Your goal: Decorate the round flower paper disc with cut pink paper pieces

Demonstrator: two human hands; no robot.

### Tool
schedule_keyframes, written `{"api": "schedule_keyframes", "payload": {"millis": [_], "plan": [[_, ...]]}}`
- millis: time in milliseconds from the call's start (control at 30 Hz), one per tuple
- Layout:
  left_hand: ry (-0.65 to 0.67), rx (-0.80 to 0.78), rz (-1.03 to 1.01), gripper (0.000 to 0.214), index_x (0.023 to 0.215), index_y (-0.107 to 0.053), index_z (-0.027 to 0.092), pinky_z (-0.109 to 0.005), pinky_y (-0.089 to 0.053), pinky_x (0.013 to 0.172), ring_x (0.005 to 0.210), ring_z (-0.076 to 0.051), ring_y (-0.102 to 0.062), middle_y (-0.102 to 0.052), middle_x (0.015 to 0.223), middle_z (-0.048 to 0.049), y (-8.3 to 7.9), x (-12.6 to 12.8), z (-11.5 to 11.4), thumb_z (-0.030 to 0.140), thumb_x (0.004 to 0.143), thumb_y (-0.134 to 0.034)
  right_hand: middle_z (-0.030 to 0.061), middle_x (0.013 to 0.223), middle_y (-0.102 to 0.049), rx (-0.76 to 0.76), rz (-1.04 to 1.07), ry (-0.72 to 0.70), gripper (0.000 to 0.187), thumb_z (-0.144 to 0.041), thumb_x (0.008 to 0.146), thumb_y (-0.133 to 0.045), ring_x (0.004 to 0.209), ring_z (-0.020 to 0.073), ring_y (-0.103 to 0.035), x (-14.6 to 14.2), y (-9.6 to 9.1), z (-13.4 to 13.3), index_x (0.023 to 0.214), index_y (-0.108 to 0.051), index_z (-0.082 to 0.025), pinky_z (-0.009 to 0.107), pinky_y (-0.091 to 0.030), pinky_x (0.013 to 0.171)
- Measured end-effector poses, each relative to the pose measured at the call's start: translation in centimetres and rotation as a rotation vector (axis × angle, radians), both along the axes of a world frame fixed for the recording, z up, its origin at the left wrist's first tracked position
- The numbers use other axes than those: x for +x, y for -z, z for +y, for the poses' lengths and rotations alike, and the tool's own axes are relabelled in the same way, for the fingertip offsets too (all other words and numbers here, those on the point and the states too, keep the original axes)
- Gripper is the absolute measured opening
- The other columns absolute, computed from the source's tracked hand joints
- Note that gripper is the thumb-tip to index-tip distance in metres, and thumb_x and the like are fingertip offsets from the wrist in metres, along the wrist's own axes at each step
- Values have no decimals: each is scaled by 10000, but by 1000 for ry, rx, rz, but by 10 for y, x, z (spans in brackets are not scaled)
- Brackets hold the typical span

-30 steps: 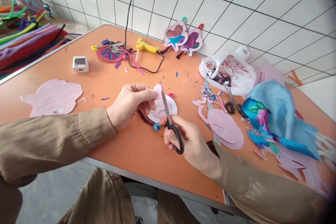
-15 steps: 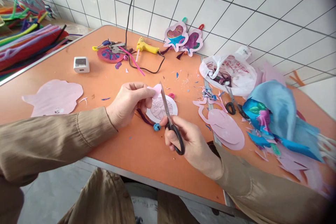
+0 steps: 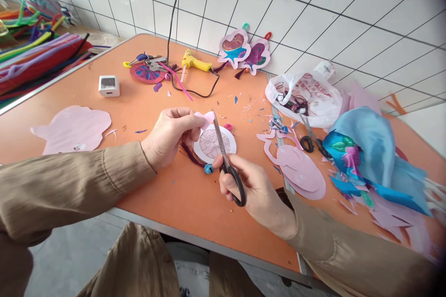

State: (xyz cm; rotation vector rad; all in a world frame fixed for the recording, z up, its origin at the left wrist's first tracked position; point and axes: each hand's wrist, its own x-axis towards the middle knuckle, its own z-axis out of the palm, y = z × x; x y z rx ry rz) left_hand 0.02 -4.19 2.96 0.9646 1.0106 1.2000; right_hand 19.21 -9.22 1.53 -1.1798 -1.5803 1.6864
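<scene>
My left hand pinches the pink edge of a round paper ornament with a line drawing on its white face, held just above the orange table. A dark tassel and a blue bead hang from the ornament. My right hand grips black-handled scissors, blades pointing up and away across the ornament's pink rim.
Pink paper cut-outs lie at left and right. A second pair of scissors, a white plastic bag, blue fabric, a yellow glue gun, a white cube, keys and finished ornaments sit around. Pipe cleaners fill the far left.
The ornament has turned slightly in my left hand and the scissors have shifted a little along its edge. Nothing else moved.
</scene>
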Motion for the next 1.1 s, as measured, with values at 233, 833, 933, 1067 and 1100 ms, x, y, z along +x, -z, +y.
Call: {"api": "schedule_keyframes", "payload": {"millis": [233,833,933,1067,1100], "plan": [[-6,1,-2,301,443,-522,170,-219,-292,414,400,-72,-408,-486,421,16,0,-1,0,204,683,-699,-58,651,-482,-11,4,5,495,-634,831,-686,522,64,-436,0,0,0,943,-529,-177,189,-386,485],[-36,-4,21,285,452,-524,161,-219,-295,419,408,-68,-409,-483,425,15,-2,-1,1,205,677,-694,-59,648,-472,-11,14,-11,419,-572,861,-667,529,69,-418,2,0,-1,934,-518,-187,198,-378,488],[-42,1,28,283,451,-527,161,-222,-293,419,407,-67,-405,-481,425,15,-3,-1,0,207,672,-696,-60,634,-465,-7,8,-11,403,-565,862,-660,527,76,-411,1,0,-1,919,-507,-197,205,-370,484],[-50,1,16,299,436,-508,171,-230,-289,417,406,-69,-400,-472,424,15,-4,0,0,207,658,-705,-62,612,-456,-7,8,-23,361,-529,869,-656,529,83,-404,1,0,-1,908,-498,-207,214,-363,491],[-52,1,15,300,433,-505,173,-232,-288,416,406,-70,-398,-470,423,16,-4,0,0,208,652,-707,-62,610,-453,-11,10,-26,353,-521,869,-656,530,85,-400,1,-1,-1,907,-498,-208,217,-362,492]]}}
